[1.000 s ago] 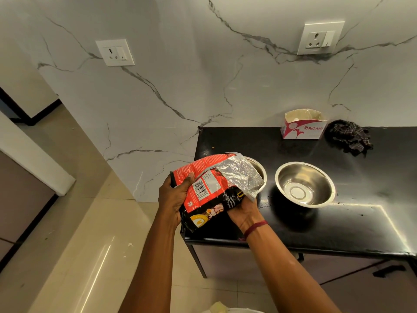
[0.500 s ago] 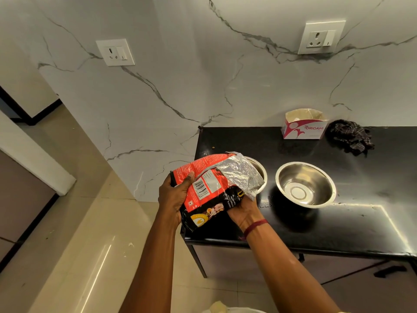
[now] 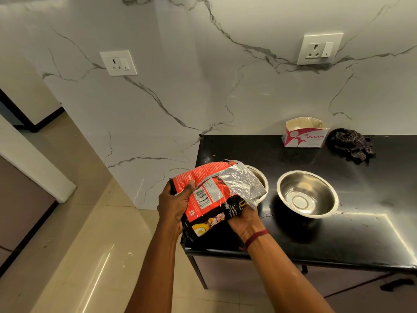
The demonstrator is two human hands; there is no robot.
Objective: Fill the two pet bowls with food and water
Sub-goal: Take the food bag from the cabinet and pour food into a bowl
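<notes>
Task is approx. at the start. Both bowls stand on the black counter (image 3: pixel 338 240), centre-right of the frame. The first bowl (image 3: pixel 259 179) is mostly hidden behind the food bag (image 3: pixel 209 199), so I cannot tell if food is inside. The second bowl (image 3: pixel 308 194), just to its right, looks empty, no water visible. Left to do, I judge: food in one, water in the other. Left hand (image 3: pixel 173 206) grips the bag's left side, thumb on front. Right hand (image 3: pixel 244 219) holds it from under, fingers curled round it near the silver open end
</notes>
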